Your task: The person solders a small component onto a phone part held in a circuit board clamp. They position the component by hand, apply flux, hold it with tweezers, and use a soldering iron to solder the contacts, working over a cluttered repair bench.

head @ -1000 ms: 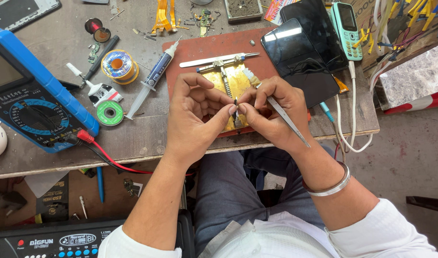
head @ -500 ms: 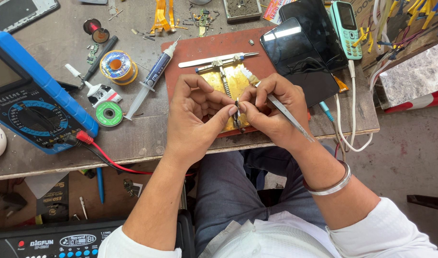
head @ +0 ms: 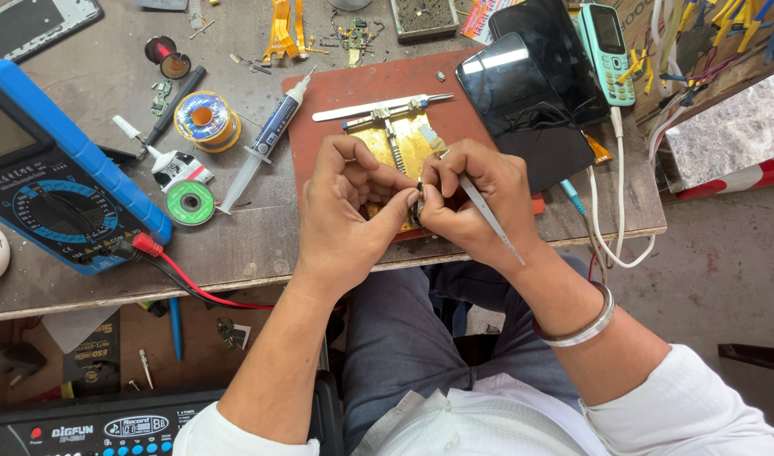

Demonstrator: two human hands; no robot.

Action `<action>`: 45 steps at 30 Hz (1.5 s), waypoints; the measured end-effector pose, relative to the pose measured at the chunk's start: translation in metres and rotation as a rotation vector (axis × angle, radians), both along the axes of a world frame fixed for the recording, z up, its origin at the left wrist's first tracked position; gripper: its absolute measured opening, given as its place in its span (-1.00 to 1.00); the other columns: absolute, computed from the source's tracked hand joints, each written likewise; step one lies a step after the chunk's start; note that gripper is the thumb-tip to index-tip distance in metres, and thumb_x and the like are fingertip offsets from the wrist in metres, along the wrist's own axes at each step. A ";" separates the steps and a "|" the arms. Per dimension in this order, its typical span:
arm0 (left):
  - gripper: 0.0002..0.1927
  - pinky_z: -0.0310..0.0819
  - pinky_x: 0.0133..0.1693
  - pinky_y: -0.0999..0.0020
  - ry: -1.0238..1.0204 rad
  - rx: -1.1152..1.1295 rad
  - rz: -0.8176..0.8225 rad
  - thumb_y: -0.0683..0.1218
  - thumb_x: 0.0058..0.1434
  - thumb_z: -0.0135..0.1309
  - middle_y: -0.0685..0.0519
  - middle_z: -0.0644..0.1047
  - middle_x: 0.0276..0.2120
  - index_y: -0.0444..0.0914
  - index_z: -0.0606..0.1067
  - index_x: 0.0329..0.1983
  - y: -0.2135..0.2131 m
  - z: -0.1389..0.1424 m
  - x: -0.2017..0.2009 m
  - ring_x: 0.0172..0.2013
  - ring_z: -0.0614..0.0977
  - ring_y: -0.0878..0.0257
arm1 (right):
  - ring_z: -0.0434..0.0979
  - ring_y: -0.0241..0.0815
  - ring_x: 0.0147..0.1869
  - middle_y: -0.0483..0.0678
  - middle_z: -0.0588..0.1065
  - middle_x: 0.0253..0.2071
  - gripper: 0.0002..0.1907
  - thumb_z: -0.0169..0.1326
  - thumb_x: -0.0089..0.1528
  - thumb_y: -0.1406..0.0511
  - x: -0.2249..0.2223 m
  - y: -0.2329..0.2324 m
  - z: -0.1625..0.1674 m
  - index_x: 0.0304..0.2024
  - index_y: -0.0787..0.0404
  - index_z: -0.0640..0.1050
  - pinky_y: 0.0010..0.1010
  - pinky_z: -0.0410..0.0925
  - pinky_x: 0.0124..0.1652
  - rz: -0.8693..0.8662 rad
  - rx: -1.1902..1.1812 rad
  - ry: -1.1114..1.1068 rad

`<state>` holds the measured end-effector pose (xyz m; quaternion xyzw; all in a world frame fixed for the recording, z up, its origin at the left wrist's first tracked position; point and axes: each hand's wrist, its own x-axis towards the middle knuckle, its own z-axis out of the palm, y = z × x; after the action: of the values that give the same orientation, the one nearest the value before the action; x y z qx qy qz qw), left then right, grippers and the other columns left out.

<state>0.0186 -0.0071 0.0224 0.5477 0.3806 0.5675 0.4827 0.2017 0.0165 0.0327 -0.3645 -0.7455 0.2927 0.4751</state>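
Closest to me, my left hand (head: 345,211) and my right hand (head: 467,198) meet thumb to thumb over the near edge of the reddish work mat (head: 336,93), both pinched together on a small dark part (head: 418,205) that sits right between the fingertips; it is too small for me to tell what it is. The part lies at the junction of the two hands, no nearer to one than the other, and seems to stand roughly upright in the pinch. My right hand also carries slim metal tweezers (head: 488,219), whose long axis runs from the fingers back toward my wrist, pointing down and to the right, away from the part. Just beyond my knuckles lies a brass-coloured board holder (head: 404,139), partly hidden by my fingers, and past it a flat metal blade (head: 378,107) lying crosswise on the mat. To the left, well apart, lie a syringe (head: 264,139), a green solder reel (head: 190,203), a yellow solder spool (head: 205,121) and the blue multimeter (head: 57,186) with its red lead. To the right, a dark phone (head: 522,105) lies just beside my right hand, with a small keypad phone (head: 607,51) farther off.
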 end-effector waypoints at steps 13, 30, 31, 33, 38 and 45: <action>-0.47 0.58 -0.13 0.47 -0.126 0.005 -0.022 -0.39 0.26 0.21 -0.04 0.57 -0.19 -0.19 0.12 -0.01 0.003 -0.004 -0.005 -0.17 0.66 0.34 | 0.50 -0.48 -0.18 -0.06 0.55 -0.27 -0.74 0.16 0.24 0.53 0.002 0.000 -0.008 -0.31 0.22 0.32 -0.60 0.46 -0.24 0.092 -0.227 0.216; -0.53 0.52 -0.02 0.48 -0.259 -0.010 -0.076 -0.38 0.34 0.15 -0.03 0.53 -0.12 -0.16 0.11 -0.03 0.004 -0.009 -0.009 -0.07 0.60 0.35 | 0.50 -0.52 -0.15 -0.01 0.59 -0.16 -0.70 0.23 0.32 0.48 0.007 0.002 -0.012 -0.23 0.17 0.32 -0.66 0.39 -0.22 0.155 -0.143 0.194; -0.53 0.52 -0.03 0.48 -0.260 -0.011 -0.074 -0.38 0.34 0.15 -0.03 0.53 -0.12 -0.17 0.11 -0.03 0.004 -0.009 -0.009 -0.08 0.60 0.36 | 0.51 -0.52 -0.13 0.00 0.59 -0.14 -0.69 0.24 0.32 0.48 0.008 0.002 -0.012 -0.22 0.17 0.32 -0.66 0.41 -0.20 0.162 -0.126 0.188; -0.52 0.52 -0.06 0.50 -0.246 -0.009 -0.069 -0.38 0.33 0.15 -0.02 0.53 -0.14 -0.17 0.10 -0.03 0.004 -0.009 -0.008 -0.11 0.60 0.36 | 0.42 -0.54 -0.26 0.00 0.61 -0.16 -0.67 0.27 0.27 0.49 0.007 0.002 -0.012 -0.25 0.17 0.33 -0.70 0.33 -0.31 0.112 -0.155 0.154; -0.51 0.53 -0.11 0.51 -0.217 -0.006 -0.055 -0.39 0.32 0.15 -0.03 0.53 -0.17 -0.18 0.09 -0.04 0.005 -0.008 -0.007 -0.16 0.61 0.37 | 0.42 -0.51 -0.26 0.01 0.61 -0.16 -0.64 0.30 0.23 0.52 0.005 0.000 -0.011 -0.26 0.18 0.33 -0.68 0.34 -0.32 0.109 -0.164 0.157; -0.51 0.51 -0.13 0.52 -0.212 -0.013 -0.028 -0.40 0.31 0.14 -0.02 0.52 -0.17 -0.18 0.08 -0.06 0.005 -0.008 -0.006 -0.17 0.59 0.38 | 0.62 -0.40 -0.12 0.02 0.61 -0.18 -0.63 0.28 0.24 0.54 0.005 0.000 -0.007 -0.27 0.19 0.32 -0.62 0.48 -0.23 0.161 -0.081 0.165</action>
<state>0.0126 -0.0021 0.0145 0.4869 0.3234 0.6128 0.5318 0.2067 0.0168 0.0255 -0.2970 -0.7183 0.3890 0.4945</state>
